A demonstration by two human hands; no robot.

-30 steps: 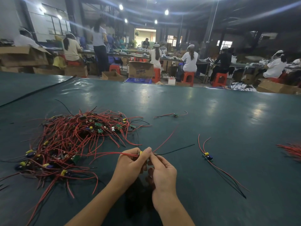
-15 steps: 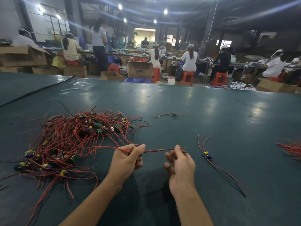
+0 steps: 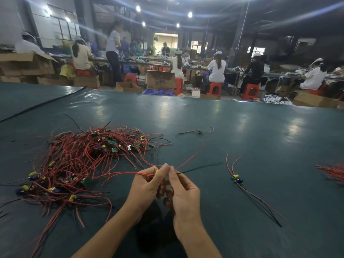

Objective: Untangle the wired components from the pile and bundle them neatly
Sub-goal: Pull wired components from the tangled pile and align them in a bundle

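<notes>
A tangled pile of red and black wires with small green boards and yellow parts (image 3: 83, 161) lies on the dark green table (image 3: 242, 136) at the left. My left hand (image 3: 147, 185) pinches one wired component at its yellow part, its red leads trailing left toward the pile. My right hand (image 3: 183, 190) pinches the same component's wires (image 3: 189, 161) right beside it; a red lead and a black lead run off to the right. The two hands touch at the fingertips above the table's near middle.
One separated component with red and black leads (image 3: 237, 178) lies to the right. Another small one (image 3: 200, 131) lies farther back. A red wire bundle (image 3: 333, 172) shows at the right edge. Beyond the table sit people, cardboard boxes and orange stools.
My right hand, half a second ago apart to the right along the wire, has come back left to meet my left hand. The leads now stick out to the right.
</notes>
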